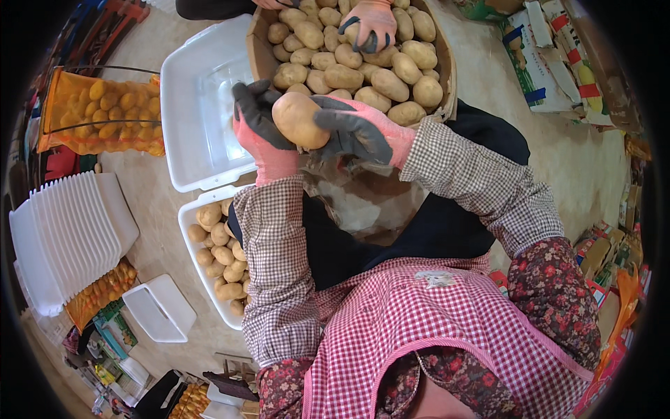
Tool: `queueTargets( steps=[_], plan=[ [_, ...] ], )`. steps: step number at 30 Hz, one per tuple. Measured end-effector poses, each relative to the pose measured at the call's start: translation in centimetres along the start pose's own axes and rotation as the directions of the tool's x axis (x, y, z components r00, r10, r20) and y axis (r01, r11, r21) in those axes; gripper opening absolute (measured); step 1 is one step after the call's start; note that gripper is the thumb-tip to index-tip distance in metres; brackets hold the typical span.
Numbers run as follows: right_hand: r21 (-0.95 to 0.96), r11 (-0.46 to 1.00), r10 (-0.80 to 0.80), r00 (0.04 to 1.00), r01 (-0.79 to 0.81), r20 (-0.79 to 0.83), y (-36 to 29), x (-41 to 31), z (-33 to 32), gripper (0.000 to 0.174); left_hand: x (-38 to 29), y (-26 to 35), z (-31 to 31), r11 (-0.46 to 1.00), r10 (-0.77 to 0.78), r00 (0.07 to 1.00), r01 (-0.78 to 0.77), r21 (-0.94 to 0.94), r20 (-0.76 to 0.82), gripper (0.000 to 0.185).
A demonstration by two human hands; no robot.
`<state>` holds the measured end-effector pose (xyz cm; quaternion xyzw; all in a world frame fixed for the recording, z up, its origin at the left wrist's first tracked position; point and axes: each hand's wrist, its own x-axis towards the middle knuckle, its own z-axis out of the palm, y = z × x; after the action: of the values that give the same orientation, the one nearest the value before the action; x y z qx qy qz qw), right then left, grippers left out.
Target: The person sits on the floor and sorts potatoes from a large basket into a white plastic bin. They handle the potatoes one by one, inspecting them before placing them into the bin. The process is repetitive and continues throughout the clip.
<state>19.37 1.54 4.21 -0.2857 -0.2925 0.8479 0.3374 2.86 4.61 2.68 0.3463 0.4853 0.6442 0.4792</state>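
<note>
A large potato (299, 120) is in my right hand (358, 128), which wears a pink glove with a dark grey coated palm; the thumb lies against the potato's side. My left hand (261, 118), gloved alike, is raised at the potato's left with its fingers apart; whether its palm touches the potato cannot be told. Both hands are over the near edge of a cardboard box (261, 44) full of potatoes (344, 76). Left of it stands a white plastic tub (180, 112) with nothing visible inside. A second white tub (189, 246), by my left forearm, holds many potatoes.
Another person's gloved hand (370, 23) reaches into the box from the far side. At the left are an orange mesh sack (104, 112) of potatoes and stacked white tubs (73, 235). A small white tub (159, 309) lies on the floor. Printed cartons (544, 63) stand at the right.
</note>
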Motion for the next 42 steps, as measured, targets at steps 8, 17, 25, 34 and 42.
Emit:
queueTargets(
  steps=[8,17,25,34,42],
  plan=[
    [-0.382,0.882,-0.314,0.948,0.275,-0.042,-0.4,0.9,-0.1,0.059,-1.9,0.5,1.6,0.996,0.040,0.963,-0.019,-0.082,0.266,0.074],
    [-0.735,0.606,-0.490,0.871,0.306,-0.042,-0.9,0.4,0.5,0.054,-2.1,1.5,0.4,0.962,0.088,0.943,-0.164,0.219,0.319,0.038],
    [-0.351,0.921,-0.227,0.965,0.168,-0.133,-2.0,0.2,0.0,0.050,-1.4,0.7,-1.1,0.660,0.377,0.827,-0.555,0.506,0.416,0.021],
    [-0.068,0.980,-0.191,0.978,0.185,-0.079,-1.3,0.5,-0.4,0.052,-2.7,1.7,0.4,0.996,0.046,0.916,-0.011,-0.090,0.398,0.063],
    [0.126,0.992,0.029,0.999,-0.026,-0.025,-0.4,0.8,-0.4,0.070,-2.7,2.3,-0.2,0.980,0.004,0.938,-0.073,0.186,0.347,0.050]
  ],
)
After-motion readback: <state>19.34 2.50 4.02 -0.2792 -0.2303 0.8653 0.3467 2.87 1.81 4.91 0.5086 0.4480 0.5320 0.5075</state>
